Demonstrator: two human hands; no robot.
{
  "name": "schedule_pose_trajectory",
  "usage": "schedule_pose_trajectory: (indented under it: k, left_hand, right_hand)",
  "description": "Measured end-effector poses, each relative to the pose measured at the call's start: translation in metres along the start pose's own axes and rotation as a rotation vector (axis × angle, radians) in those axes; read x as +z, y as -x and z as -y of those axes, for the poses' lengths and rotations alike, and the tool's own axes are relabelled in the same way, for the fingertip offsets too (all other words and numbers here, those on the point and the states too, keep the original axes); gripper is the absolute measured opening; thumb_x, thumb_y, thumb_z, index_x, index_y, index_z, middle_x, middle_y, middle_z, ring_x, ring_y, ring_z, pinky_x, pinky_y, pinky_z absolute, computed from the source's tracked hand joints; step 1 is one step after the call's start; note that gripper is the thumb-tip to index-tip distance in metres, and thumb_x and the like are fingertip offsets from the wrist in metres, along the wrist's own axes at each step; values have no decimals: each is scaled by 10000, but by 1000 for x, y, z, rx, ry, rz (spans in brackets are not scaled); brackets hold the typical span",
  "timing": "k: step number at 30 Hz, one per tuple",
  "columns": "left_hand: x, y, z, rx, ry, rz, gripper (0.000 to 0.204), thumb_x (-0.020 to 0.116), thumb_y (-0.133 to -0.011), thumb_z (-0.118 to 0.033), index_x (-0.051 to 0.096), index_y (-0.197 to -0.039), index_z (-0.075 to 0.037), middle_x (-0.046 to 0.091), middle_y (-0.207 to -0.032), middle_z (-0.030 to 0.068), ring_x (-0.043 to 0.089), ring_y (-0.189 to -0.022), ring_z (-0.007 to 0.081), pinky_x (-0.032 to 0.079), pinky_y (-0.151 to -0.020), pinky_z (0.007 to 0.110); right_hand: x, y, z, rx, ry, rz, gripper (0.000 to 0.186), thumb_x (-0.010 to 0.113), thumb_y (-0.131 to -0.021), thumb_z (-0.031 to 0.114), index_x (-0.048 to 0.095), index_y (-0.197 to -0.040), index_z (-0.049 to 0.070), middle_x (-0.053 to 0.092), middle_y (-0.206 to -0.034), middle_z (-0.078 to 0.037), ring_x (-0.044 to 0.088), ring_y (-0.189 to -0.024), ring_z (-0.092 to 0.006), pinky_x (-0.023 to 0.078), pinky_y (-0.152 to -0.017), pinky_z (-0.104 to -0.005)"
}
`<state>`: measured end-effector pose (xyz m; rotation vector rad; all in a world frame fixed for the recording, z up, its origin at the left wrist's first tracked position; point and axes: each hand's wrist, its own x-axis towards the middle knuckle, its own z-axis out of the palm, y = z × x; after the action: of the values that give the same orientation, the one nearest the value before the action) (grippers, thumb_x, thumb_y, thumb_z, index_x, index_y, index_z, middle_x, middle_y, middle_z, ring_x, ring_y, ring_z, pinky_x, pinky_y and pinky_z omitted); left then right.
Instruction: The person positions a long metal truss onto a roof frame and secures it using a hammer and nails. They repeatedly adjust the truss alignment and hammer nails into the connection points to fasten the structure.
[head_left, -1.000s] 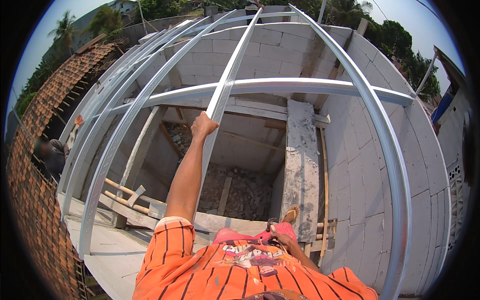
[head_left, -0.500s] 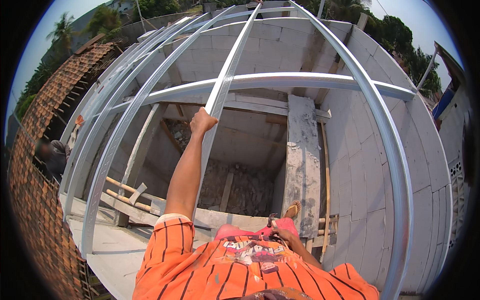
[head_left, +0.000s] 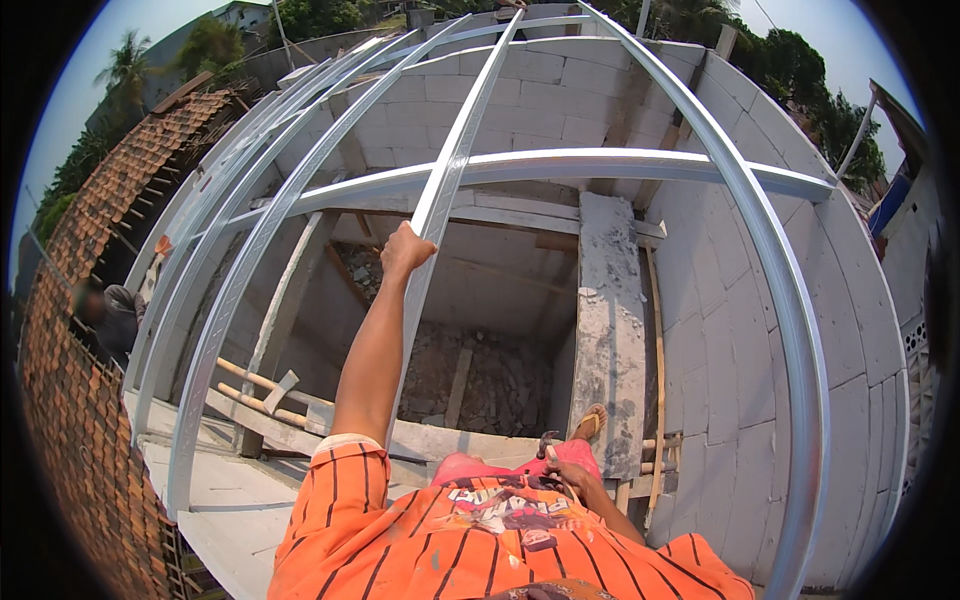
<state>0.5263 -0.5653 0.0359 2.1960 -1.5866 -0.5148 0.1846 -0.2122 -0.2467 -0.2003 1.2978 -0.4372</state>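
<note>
My left hand (head_left: pixel 408 250), arm stretched forward, is wrapped round a long silvery metal beam (head_left: pixel 455 165) that runs away from me across the open frame. This beam passes over a metal crossbeam (head_left: pixel 560 165). Down by my right thigh, my right hand (head_left: pixel 568 478) is closed round a hammer (head_left: pixel 547 446), its dark head pointing up. At the far end of the held beam another person's hand (head_left: pixel 513 4) shows, small and partly cut off by the picture's edge.
More metal beams lie left (head_left: pixel 290 195) and right (head_left: pixel 745 190). A rubble-strewn pit (head_left: pixel 480 375) opens below. My sandaled foot (head_left: pixel 591 422) stands on a dusty plank (head_left: pixel 608 330). A hatchet (head_left: pixel 281 391) rests by wooden poles. A person (head_left: pixel 110 310) is near the tiled roof (head_left: pixel 70 400).
The view has shifted very slightly. Both hands keep their holds on the beam and the hammer, and the beams stay where they were.
</note>
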Motion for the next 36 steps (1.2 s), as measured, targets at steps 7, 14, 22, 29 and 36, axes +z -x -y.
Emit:
schedule_pose_trajectory:
  k: [7, 14, 22, 29, 36]
  left_hand:
    - [3, 2, 4, 0, 11, 2, 558, 725, -666, -276, 522, -1138, -58, 602, -1120, 190, 570, -1067, 338, 457, -898, 418]
    - [5, 5, -1, -2, 2, -10, 550, 723, -672, -274, 525, -1138, -60, 599, -1129, 186, 566, -1075, 334, 457, -896, 419]
    - [7, -4, 6, -3, -57, 12, 599, 742, -662, -318, 523, -1157, -59, 604, -1126, 172, 576, -1064, 320, 458, -891, 417]
    - [4, 0, 0, 4, -63, 7, 593, 740, -650, -331, 539, -1138, -61, 608, -1121, 167, 574, -1069, 315, 454, -893, 416]
    - [20, -34, 22, 67, -41, 17, 523, 727, -641, -317, 578, -1061, -42, 639, -1034, 166, 612, -984, 313, 463, -848, 400]
  right_hand:
    - [7, 10, 4, 39, 31, -42, 226, 536, -898, 312, 580, -841, 98, 468, -592, 47, 378, -423, -81, 337, -379, -207]
    - [1, 11, 0, 85, 91, 25, 178, 540, -899, 284, 563, -862, 112, 537, -665, 45, 405, -464, -68, 322, -402, -205]
    - [16, 20, 8, -152, 143, -22, 144, 544, -877, 179, 565, -805, 57, 520, -652, 5, 449, -532, -70, 367, -474, -228]
    - [11, 26, 14, -175, 345, -91, 239, 588, -841, 232, 624, -770, 7, 554, -644, -26, 485, -502, -119, 403, -470, -267]
    - [-27, 3, 2, -54, 350, -172, 240, 608, -811, 226, 639, -762, -7, 600, -712, -64, 544, -649, -140, 420, -589, -293]
